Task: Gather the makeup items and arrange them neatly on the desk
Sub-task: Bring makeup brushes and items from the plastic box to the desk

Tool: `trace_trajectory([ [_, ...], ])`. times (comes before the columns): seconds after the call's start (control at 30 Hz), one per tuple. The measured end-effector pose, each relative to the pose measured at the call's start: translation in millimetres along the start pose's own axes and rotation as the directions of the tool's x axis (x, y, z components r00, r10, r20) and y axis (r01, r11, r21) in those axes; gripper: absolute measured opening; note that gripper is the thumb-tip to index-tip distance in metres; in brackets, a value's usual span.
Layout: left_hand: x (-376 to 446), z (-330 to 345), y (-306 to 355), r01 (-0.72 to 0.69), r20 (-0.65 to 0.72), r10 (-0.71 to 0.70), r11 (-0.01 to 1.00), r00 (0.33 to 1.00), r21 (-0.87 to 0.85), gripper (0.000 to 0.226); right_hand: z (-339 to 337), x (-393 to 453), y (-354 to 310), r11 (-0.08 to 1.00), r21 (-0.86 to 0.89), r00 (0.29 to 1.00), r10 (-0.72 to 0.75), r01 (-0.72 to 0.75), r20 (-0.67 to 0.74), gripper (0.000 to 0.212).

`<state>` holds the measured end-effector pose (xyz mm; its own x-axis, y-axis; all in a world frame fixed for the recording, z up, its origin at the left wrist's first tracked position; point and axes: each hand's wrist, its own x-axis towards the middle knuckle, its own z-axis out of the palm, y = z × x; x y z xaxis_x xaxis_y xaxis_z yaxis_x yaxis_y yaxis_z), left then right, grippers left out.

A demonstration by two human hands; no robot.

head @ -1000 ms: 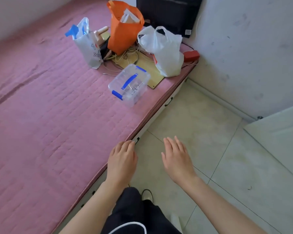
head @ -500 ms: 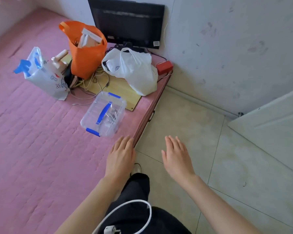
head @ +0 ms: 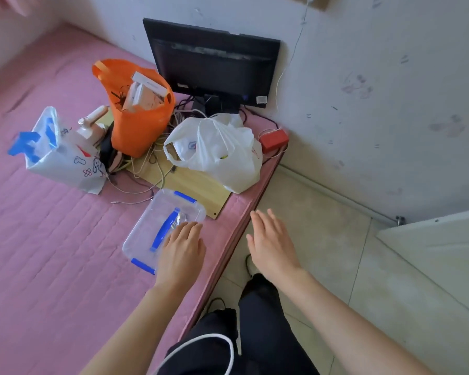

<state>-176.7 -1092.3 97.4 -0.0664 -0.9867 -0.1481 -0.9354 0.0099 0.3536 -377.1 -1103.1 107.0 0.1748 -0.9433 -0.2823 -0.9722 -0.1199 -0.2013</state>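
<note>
I've moved in toward the far corner of the bed (head: 52,239); a second ago my left hand (head: 180,253) hung at the bed's edge, and now it overlaps the clear box (head: 157,226). My right hand (head: 272,246), flat and empty, has come nearer the bed's side. The monitor (head: 214,66) now shows whole.

Legible text: none. White plastic bag (head: 222,155): small blue-and-red printed emblem, wording too small to read. Clear printed bag (head: 65,161): red and blue drawn marks, no readable words. Monitor (head: 214,66): white sticker at lower corner, print unreadable.
</note>
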Motion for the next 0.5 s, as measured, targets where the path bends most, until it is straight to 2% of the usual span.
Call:
trace_trajectory([
  [0.23, 43.3, 9.8, -0.6, 0.244, -0.026, -0.246, 0.968, 0.969, -0.053, 0.033, -20.7, 93.6, 4.2, 0.963, -0.066, 0.963, -0.254, 0.260, 0.092, 0.055],
  [0.5, 66.7, 22.2, 16.1, 0.530, -0.088, -0.552, 0.827, 0.829, -0.187, 0.032, -25.0, 172.0, -3.9, 0.824, -0.069, 0.804, -0.526, 0.563, 0.277, 0.053],
])
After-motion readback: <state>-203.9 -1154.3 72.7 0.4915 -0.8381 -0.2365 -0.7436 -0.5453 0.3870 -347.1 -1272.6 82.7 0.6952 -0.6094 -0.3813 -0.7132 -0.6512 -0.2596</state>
